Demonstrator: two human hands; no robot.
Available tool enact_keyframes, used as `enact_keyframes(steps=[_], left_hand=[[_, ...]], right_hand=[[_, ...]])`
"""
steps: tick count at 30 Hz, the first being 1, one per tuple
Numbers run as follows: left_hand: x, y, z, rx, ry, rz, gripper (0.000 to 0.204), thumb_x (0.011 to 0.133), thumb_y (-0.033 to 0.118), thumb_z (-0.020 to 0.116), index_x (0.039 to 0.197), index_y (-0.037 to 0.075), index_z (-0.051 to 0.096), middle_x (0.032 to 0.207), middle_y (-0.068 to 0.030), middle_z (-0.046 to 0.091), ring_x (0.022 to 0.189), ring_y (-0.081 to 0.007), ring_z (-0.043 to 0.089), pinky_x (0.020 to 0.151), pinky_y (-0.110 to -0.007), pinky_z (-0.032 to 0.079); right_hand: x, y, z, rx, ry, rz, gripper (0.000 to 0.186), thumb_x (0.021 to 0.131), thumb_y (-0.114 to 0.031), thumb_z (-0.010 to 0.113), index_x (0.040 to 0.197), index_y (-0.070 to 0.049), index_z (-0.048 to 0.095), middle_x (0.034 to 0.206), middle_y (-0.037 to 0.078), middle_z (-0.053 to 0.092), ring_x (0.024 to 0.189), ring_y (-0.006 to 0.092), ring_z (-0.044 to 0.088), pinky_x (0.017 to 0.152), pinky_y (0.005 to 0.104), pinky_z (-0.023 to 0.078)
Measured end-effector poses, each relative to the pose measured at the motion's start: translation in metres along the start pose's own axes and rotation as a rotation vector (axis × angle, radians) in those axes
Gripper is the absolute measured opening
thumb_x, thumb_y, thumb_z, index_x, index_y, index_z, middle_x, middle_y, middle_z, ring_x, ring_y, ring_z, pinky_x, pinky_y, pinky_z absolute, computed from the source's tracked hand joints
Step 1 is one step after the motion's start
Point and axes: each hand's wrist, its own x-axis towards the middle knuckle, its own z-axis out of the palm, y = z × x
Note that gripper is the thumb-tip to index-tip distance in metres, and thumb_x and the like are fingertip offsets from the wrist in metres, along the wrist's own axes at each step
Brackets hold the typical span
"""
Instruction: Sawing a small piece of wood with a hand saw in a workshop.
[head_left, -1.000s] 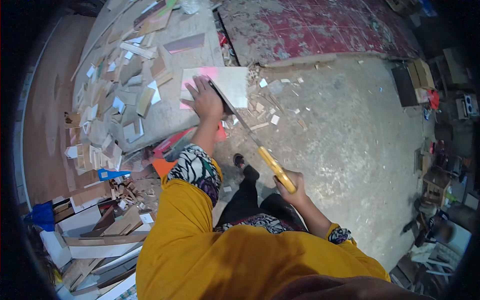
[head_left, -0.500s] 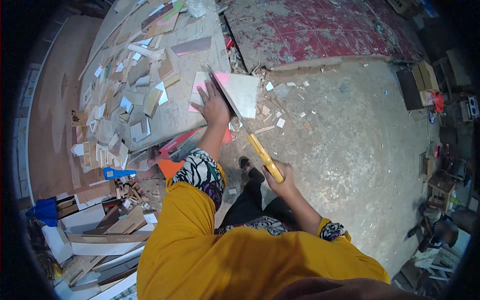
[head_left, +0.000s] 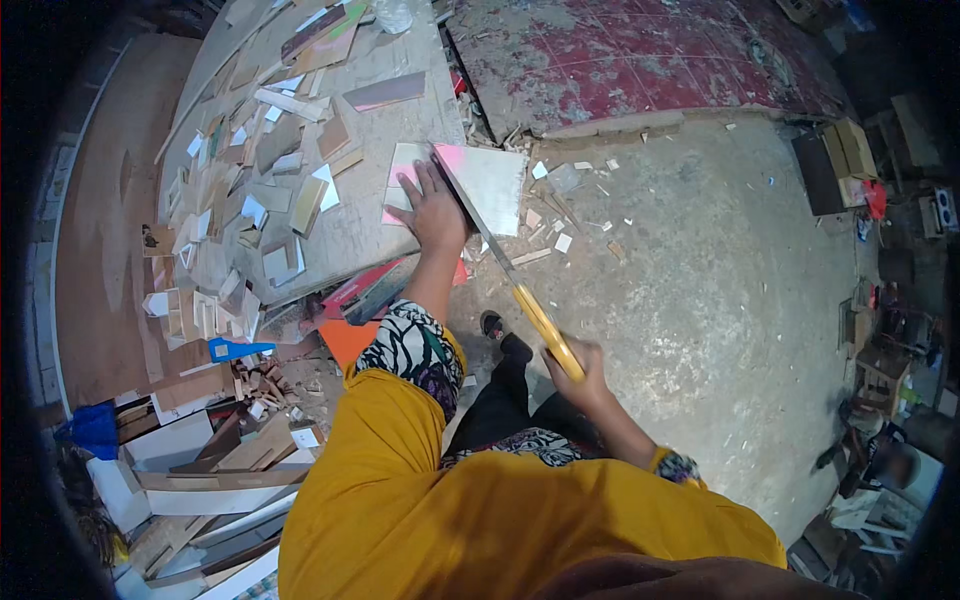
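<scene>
A pale, flat board (head_left: 497,183) with pink patches lies on the near right edge of the worktable and juts past it. My left hand (head_left: 440,215) is pressed flat on the board, fingers spread. My right hand (head_left: 582,372) is closed round the yellow handle of a handsaw (head_left: 540,318). The saw's blade runs slantwise across the board, just to the right of my left hand. Whether its teeth have entered the board cannot be told from here.
Many wood offcuts (head_left: 270,200) cover the worktable (head_left: 400,125). Scraps litter the concrete floor (head_left: 690,300) beside it. At lower left lie stacked boards (head_left: 215,480) and a blue bag (head_left: 92,430). Cardboard boxes (head_left: 848,155) stand at far right; a person (head_left: 890,470) is at lower right.
My right hand has drawn the saw back toward my body, down and to the right. My left hand stays on the board, and the whole view has shifted slightly.
</scene>
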Motion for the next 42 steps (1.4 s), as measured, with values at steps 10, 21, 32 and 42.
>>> enact_keyframes(steps=[10, 21, 32, 42], left_hand=[[0.007, 0.002, 0.002, 0.017, 0.059, 0.038, 0.05, 0.09, 0.018, 0.034, 0.139, 0.01, 0.026, 0.147, -0.0041, 0.019, 0.136, -0.0324, 0.014, 0.096, -0.072, 0.013], [0.003, 0.006, 0.01, 0.03, 0.061, 0.005, 0.048, 0.092, 0.02, 0.03, 0.14, 0.015, 0.025, 0.148, 0.0022, 0.017, 0.137, -0.0283, 0.013, 0.098, -0.072, 0.009], [0.008, 0.003, 0.005, -0.031, 0.047, 0.014, 0.051, 0.089, 0.017, 0.036, 0.138, 0.008, 0.027, 0.147, -0.0062, 0.019, 0.136, -0.0344, 0.013, 0.097, -0.071, 0.011], [0.001, 0.004, -0.003, -0.084, 0.014, -0.02, 0.051, 0.089, 0.014, 0.035, 0.139, 0.006, 0.027, 0.148, -0.0069, 0.017, 0.136, -0.0339, 0.011, 0.097, -0.071, 0.009]], right_hand=[[-0.016, 0.013, 0.004, -0.152, 0.016, -0.084, 0.008, 0.074, -0.011, 0.063, 0.073, -0.007, 0.056, 0.063, 0.015, 0.055, 0.058, 0.035, 0.057, 0.052, 0.0395, 0.046], [0.013, 0.012, 0.0, 0.146, 0.018, 0.133, 0.007, 0.075, -0.011, 0.065, 0.075, -0.006, 0.06, 0.065, 0.015, 0.057, 0.055, 0.0325, 0.058, 0.05, 0.0359, 0.045], [0.037, 0.009, 0.005, 0.059, 0.036, 0.002, 0.008, 0.075, -0.009, 0.064, 0.079, -0.004, 0.06, 0.066, 0.017, 0.056, 0.06, 0.0343, 0.059, 0.054, 0.0358, 0.046], [0.0, 0.011, -0.008, -0.092, -0.029, -0.026, 0.009, 0.074, -0.009, 0.064, 0.078, -0.003, 0.06, 0.069, 0.018, 0.058, 0.059, 0.0356, 0.058, 0.053, 0.0366, 0.045]])
